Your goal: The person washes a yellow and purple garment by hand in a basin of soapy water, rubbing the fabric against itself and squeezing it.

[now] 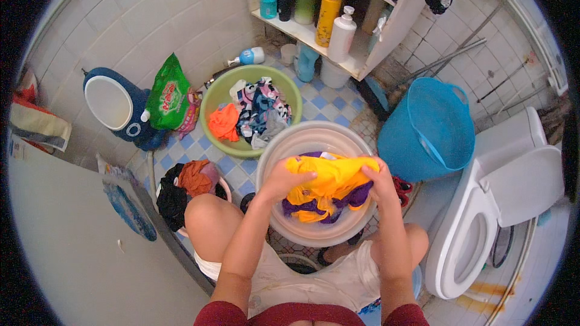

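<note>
A yellow and purple garment [333,174] is stretched between my two hands above a pale round basin [267,145]. My left hand [290,179] grips its left side, thumb lying across the yellow cloth. At the opposite side, my right hand [380,179] pinches the fabric near its upper corner. Purple and yellow folds hang down into the basin, where some water seems to lie; how deep it is I cannot tell. Just beyond stands a green basin [206,131] holding a heap of patterned, grey and bright orange clothes [260,113].
Left of my knee, dark and rust-coloured clothes [190,185] fill a pink basin. A green detergent bag [167,99] leans by the tiled wall. To the right are a tall blue tub [403,140] and a white toilet [471,240]. Bottles line a low shelf [290,27] ahead.
</note>
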{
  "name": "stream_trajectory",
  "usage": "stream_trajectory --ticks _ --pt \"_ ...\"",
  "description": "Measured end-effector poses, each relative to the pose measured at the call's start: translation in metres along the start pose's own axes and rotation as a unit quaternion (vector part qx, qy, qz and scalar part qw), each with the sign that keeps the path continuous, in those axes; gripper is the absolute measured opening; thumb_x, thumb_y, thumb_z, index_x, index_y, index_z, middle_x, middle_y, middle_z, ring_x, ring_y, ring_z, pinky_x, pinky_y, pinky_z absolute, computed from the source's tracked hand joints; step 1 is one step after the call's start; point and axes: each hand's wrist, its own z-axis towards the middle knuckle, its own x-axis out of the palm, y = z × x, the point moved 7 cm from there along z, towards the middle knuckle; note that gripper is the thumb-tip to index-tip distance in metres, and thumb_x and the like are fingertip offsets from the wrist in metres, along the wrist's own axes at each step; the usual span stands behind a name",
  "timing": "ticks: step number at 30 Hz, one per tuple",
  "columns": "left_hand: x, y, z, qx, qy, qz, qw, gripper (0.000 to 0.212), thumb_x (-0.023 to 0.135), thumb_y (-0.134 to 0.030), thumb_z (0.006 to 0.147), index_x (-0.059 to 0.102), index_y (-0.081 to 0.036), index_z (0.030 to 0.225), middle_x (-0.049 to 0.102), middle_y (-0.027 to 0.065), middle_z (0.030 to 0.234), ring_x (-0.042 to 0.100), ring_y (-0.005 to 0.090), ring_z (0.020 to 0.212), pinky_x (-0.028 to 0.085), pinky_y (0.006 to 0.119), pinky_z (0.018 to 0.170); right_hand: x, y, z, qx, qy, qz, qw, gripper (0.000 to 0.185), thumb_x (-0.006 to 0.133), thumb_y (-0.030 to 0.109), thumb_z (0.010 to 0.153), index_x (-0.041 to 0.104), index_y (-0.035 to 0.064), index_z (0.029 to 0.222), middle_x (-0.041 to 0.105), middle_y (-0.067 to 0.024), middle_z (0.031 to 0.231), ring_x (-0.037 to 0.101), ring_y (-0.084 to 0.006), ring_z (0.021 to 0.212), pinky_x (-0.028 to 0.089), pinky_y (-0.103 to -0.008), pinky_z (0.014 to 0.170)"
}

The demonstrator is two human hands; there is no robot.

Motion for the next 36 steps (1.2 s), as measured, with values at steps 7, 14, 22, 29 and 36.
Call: stream_trajectory --ticks 7,14,22,29,36 --pt "-0.008 0.08 0.032 0.061 -0.176 -0.185 0.965 0.025 0.055 -0.014 0.085 0.054 0.001 0.105 0.057 0.0069 0.098 0.055 0.0135 0.09 0.045 0.026 0.077 0.076 -0.024 -0.004 -0.053 -0.052 -0.303 0.95 0.045 0.048 0.0 0.081 0.04 0.003 0.125 0.04 -0.0139 0.131 0.037 -0.0267 0.122 0.025 -0.0366 0.104" --pt "0.052 0.113 0.013 -0.003 -0.037 -0.2 0.979 0.043 0.046 -0.028 0.091 0.038 -0.007 0.127 0.049 0.0097 0.119 0.049 0.0188 0.108 0.039 0.033 0.093 0.05 -0.055 0.012 -0.063 -0.107 -0.371 0.92 0.039 0.039 0.014 0.09 0.039 0.0002 0.127 0.047 -0.0164 0.124 0.042 -0.027 0.118 0.03 -0.0322 0.099" --pt "0.056 0.124 0.013 -0.035 -0.011 -0.188 0.981 0.054 0.032 -0.045 0.092 0.029 -0.012 0.135 0.035 0.0058 0.135 0.033 0.018 0.124 0.028 0.031 0.101 0.059 -0.074 0.013 -0.042 -0.065 -0.336 0.939 0.044 0.04 0.018 0.09 0.035 0.001 0.13 0.034 -0.0179 0.136 0.027 -0.0297 0.128 0.019 -0.0343 0.106" --pt "0.044 0.098 0.014 -0.133 -0.082 -0.336 0.929 0.048 0.038 -0.042 0.091 0.044 -0.006 0.123 0.049 0.0065 0.12 0.046 0.0157 0.11 0.038 0.03 0.092 0.086 -0.072 -0.006 -0.135 -0.025 -0.334 0.932 0.046 0.036 0.022 0.092 0.032 -0.0007 0.131 0.031 -0.0175 0.137 0.027 -0.0288 0.128 0.017 -0.0349 0.106" --pt "0.026 0.101 0.023 -0.042 -0.121 -0.353 0.927 0.042 0.04 -0.034 0.092 0.047 -0.003 0.119 0.05 0.0073 0.117 0.047 0.0154 0.106 0.038 0.028 0.089 0.109 -0.067 -0.023 -0.202 -0.01 -0.39 0.898 0.044 0.036 0.022 0.093 0.033 -0.0008 0.13 0.037 -0.0204 0.132 0.033 -0.0286 0.124 0.023 -0.0348 0.104"
